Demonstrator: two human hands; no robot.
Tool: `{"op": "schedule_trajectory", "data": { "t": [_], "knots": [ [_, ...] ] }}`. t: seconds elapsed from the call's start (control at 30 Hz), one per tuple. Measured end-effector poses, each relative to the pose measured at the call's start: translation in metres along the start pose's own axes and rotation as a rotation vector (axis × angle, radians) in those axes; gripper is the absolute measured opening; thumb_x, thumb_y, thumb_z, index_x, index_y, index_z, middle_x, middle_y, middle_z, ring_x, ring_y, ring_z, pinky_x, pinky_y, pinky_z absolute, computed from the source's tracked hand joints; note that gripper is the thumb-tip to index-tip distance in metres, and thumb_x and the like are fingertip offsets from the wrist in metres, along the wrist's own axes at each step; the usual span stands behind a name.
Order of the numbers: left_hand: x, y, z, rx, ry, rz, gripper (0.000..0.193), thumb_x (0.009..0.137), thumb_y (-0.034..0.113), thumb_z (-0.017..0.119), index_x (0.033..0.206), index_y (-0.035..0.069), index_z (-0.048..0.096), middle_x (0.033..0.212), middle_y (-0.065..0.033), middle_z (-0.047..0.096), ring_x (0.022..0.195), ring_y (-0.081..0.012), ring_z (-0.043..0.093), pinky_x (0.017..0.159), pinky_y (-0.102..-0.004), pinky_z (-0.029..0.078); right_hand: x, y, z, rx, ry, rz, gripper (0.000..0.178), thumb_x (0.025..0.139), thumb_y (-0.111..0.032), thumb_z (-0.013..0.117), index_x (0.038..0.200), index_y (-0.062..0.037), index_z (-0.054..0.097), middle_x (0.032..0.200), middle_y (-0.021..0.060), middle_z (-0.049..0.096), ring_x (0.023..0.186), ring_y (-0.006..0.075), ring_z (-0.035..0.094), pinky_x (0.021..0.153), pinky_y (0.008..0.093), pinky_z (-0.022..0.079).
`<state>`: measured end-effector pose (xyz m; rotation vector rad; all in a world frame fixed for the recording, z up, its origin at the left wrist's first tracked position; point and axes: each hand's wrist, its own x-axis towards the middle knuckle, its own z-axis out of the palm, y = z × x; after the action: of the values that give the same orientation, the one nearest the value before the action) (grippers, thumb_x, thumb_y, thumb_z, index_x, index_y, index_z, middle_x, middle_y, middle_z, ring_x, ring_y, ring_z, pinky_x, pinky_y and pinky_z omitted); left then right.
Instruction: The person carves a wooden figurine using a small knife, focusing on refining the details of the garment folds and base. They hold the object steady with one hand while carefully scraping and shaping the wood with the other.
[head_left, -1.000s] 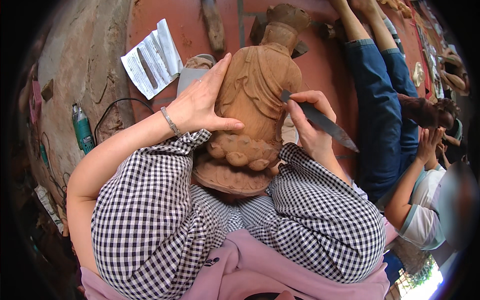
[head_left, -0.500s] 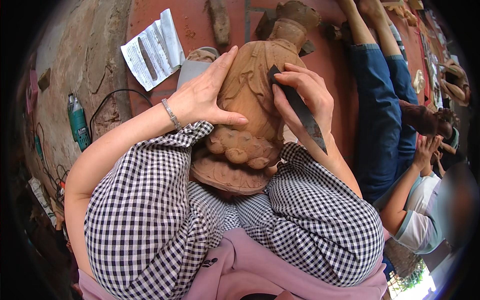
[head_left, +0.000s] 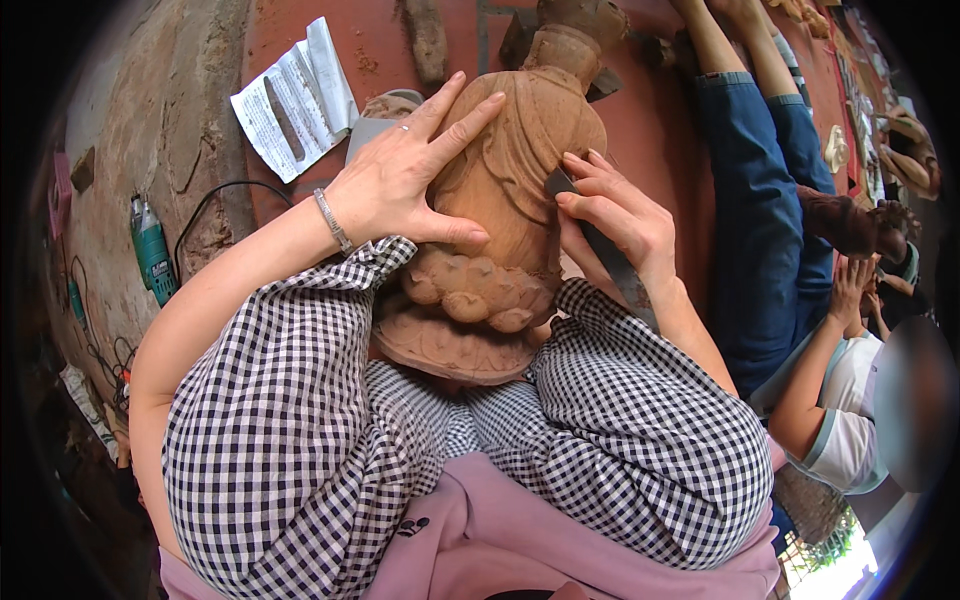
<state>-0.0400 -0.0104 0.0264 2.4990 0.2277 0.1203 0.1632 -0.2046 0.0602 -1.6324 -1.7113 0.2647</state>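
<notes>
A brown carved wooden statue (head_left: 520, 215) lies between my knees, its head away from me and its scalloped, petal-edged base near my lap. My left hand (head_left: 400, 185) rests on its left side with fingers spread, the thumb lying just above the rounded carving. In my right hand (head_left: 630, 220) is a dark flat strip (head_left: 612, 262), pinched between thumb and fingers; I cannot tell whether it is a blade or an abrasive. Its upper end meets the statue's right side, and its lower end runs back along my wrist.
Creased printed paper (head_left: 295, 100) with a dark slim piece on it lies on red floor tiles, near a wood block (head_left: 425, 40). A green power tool (head_left: 152, 255) and black cord are at left. Another person's legs (head_left: 750, 210) stretch along the right; that person's hands (head_left: 848, 295) are beyond.
My right hand has turned a little and its strip's upper end has shifted slightly down and right. The fingers of my left hand have spread wider across the statue.
</notes>
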Motion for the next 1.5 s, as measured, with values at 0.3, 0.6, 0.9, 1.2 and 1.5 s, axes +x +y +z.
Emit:
{"op": "schedule_trajectory", "data": {
  "t": [0.3,0.6,0.9,1.2,1.5],
  "knots": [
    [-0.001,-0.003,0.002,-0.057,-0.05,-0.037,0.127,0.067,0.064,0.084,0.163,0.015,0.017,0.166,-0.0279,0.013,0.139,-0.0494,0.043,0.109,-0.0506,0.046,0.02,0.001,0.012,-0.023,0.111,0.036,0.014,0.074,-0.004,0.077,0.087,-0.0053,0.072,0.088,0.01,0.073,0.1,0.0272,0.074,0.09,0.0394,0.06],
    [-0.001,-0.001,-0.001,-0.076,-0.09,-0.091,0.127,0.067,0.065,0.083,0.164,0.016,0.016,0.167,-0.0255,0.012,0.143,-0.0475,0.039,0.112,-0.0497,0.044,-0.004,0.011,-0.005,-0.05,0.011,-0.057,0.016,0.071,-0.001,0.077,0.085,-0.0056,0.071,0.087,0.009,0.073,0.1,0.0273,0.074,0.082,0.0369,0.061],
    [-0.002,-0.005,0.001,-0.097,-0.094,-0.094,0.126,0.068,0.063,0.084,0.164,0.016,0.016,0.168,-0.0224,0.013,0.147,-0.0443,0.035,0.115,-0.0484,0.04,0.01,0.009,0.001,0.069,0.051,0.02,0.019,0.07,-0.001,0.078,0.088,-0.0057,0.074,0.09,0.0082,0.075,0.099,0.0265,0.074,0.082,0.0343,0.06],
    [-0.001,-0.004,-0.002,-0.083,-0.112,-0.119,0.126,0.067,0.064,0.084,0.164,0.018,0.016,0.168,-0.0214,0.015,0.146,-0.0435,0.037,0.113,-0.0483,0.044,-0.015,0.025,-0.01,0.027,-0.004,-0.038,0.016,0.071,-0.002,0.079,0.085,-0.0048,0.072,0.09,0.0076,0.073,0.101,0.0259,0.073,0.081,0.0342,0.06],
    [-0.003,-0.014,0.007,-0.091,-0.014,-0.054,0.125,0.065,0.076,0.078,0.163,0.027,0.018,0.164,-0.0277,0.021,0.136,-0.0506,0.046,0.105,-0.0518,0.05,0.002,0.02,-0.009,0.064,0.012,0.03,0.016,0.07,-0.003,0.078,0.085,-0.0069,0.074,0.089,0.0058,0.074,0.101,0.0251,0.072,0.082,0.0342,0.059]
  ]
}}
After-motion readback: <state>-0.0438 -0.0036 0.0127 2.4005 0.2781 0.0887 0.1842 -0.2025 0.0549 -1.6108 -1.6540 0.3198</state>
